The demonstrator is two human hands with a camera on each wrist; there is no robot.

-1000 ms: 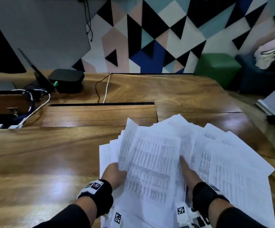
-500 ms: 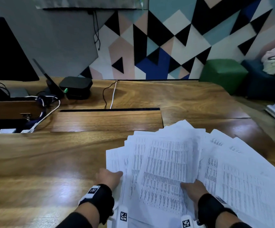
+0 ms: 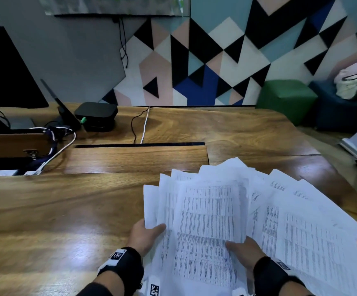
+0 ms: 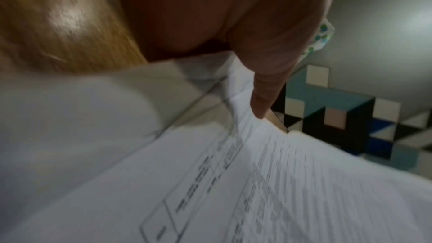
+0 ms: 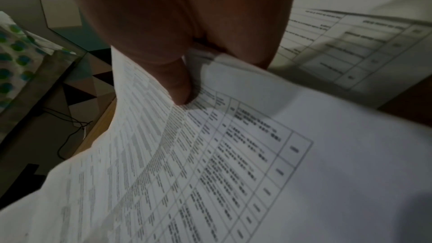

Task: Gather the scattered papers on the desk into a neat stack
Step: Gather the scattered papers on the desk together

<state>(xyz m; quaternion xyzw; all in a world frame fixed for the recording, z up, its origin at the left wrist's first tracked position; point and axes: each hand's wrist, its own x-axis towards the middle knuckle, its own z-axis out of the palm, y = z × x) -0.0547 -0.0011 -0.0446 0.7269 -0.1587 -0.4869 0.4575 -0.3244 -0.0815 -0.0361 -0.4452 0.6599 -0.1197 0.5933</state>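
White papers (image 3: pixel 211 227): fanned on the wooden table (image 3: pixel 66 210), spreading right of both hands.
Left hand (image 3: pixel 145 236): pinching the fan's left edge.
Right hand (image 3: pixel 244 249): gripping the middle sheets, nearer the loose spread.

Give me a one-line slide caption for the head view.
Both hands, left hand and right hand, grip fanned printed papers over a wooden desk.
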